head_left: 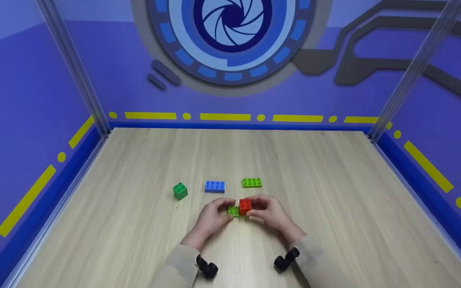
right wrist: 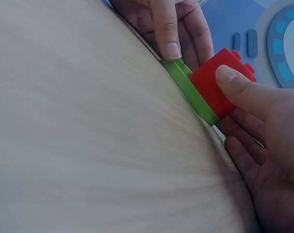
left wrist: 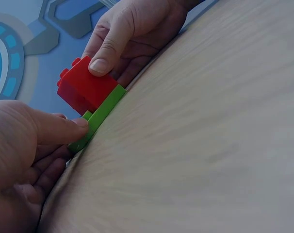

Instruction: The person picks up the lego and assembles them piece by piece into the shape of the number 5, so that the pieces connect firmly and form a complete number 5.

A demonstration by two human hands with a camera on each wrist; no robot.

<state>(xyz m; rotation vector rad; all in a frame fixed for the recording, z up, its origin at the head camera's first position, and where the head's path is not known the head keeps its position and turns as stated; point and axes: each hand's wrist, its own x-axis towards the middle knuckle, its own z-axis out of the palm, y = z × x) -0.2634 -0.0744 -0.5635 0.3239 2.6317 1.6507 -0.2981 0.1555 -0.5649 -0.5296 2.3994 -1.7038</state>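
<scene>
A flat light-green building brick (head_left: 233,211) lies on the table in front of the person. Its left end is pinched between the thumb and fingers of the left hand (head_left: 213,217). On its right half sits a red square brick (head_left: 245,207), studs up, which the right hand (head_left: 271,213) grips from the right side. In the left wrist view the red brick (left wrist: 86,85) stands on the green brick (left wrist: 106,109), the right thumb on its near face. The right wrist view shows the left thumb at the end of the green brick (right wrist: 186,90).
Beyond the hands, a dark-green square brick (head_left: 180,191), a blue brick (head_left: 215,187) and another flat light-green brick (head_left: 252,183) lie in a loose row on the wooden table (head_left: 134,240). Blue-purple panels (head_left: 106,80) wall the table at the back and sides.
</scene>
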